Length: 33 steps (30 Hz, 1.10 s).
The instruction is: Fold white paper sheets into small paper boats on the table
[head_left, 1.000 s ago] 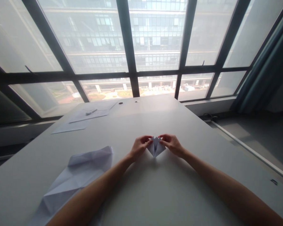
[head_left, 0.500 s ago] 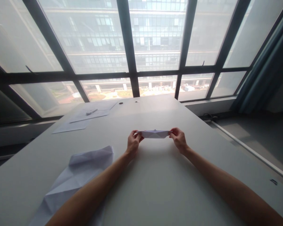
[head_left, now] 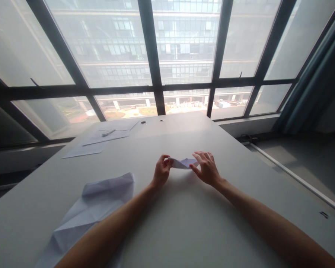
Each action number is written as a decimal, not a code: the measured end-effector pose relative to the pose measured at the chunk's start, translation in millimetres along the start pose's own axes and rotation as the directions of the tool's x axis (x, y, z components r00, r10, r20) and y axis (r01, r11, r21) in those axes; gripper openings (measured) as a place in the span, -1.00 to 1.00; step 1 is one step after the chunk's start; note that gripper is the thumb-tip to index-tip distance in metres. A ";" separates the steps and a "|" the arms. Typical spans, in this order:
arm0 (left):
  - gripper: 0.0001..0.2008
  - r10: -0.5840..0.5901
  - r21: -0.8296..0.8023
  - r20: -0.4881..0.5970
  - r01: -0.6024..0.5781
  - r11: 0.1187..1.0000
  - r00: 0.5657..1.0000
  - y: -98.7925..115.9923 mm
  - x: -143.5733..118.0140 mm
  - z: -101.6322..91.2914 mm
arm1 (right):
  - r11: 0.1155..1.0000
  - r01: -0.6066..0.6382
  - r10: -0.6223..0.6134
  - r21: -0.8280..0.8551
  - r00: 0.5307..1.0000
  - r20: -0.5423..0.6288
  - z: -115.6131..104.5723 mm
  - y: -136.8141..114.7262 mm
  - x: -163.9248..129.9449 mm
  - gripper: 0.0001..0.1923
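Observation:
A small white paper boat point(head_left: 181, 163), with a raised point at its middle, is in front of me over the table. Its left end is pinched between the thumb and fingers of my left hand point(head_left: 162, 170). My right hand point(head_left: 207, 168) is around the boat's right end, thumb at the near side and fingers spread above and behind it. The thumb looks close to or touching the paper; the hand hides part of that end. A large creased sheet of white paper point(head_left: 100, 201) lies to the left, partly covered by my left forearm.
The white table point(head_left: 190, 223) stretches toward the windows. Flat paper sheets point(head_left: 86, 149) lie at the far left, with a white pen-like object point(head_left: 108, 133) on top. A cable hole point(head_left: 143, 122) is near the far edge. A blue curtain point(head_left: 304, 89) hangs at right.
My right hand has let go of the boat's right tip, moved slightly inward and spread its fingers. The left hand has shifted a little right, and the boat now tilts with its middle point facing me.

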<state>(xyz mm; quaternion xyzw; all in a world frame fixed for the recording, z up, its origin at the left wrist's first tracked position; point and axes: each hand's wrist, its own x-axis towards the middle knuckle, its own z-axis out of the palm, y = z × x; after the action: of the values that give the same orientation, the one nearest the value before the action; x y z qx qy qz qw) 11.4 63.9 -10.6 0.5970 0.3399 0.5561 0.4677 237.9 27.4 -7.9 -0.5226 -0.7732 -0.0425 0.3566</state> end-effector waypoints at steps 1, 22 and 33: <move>-0.69 0.008 0.001 0.014 -0.008 1.000 1.000 0.9 -0.6 0.6 | 0.999 0.035 -0.035 0.020 0.999 0.031 -1.1 -0.5 0.8 -0.51; -0.22 -0.157 -0.006 0.113 0.159 0.987 0.981 11.2 -8.6 8.2 | 0.687 -0.323 0.108 0.651 0.931 0.347 3.9 -12.9 2.8 -0.66; -0.17 -0.093 -0.071 0.225 0.111 0.991 0.970 2.7 -12.0 13.8 | 0.643 -0.401 0.188 0.652 0.908 0.374 9.4 -13.6 1.5 -0.66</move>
<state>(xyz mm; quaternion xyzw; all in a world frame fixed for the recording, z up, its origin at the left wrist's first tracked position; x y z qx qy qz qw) 22.9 49.4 -11.5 0.6170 0.2928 0.4751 0.5549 221.5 26.6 -9.9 -0.4624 -0.6724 0.3931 0.4237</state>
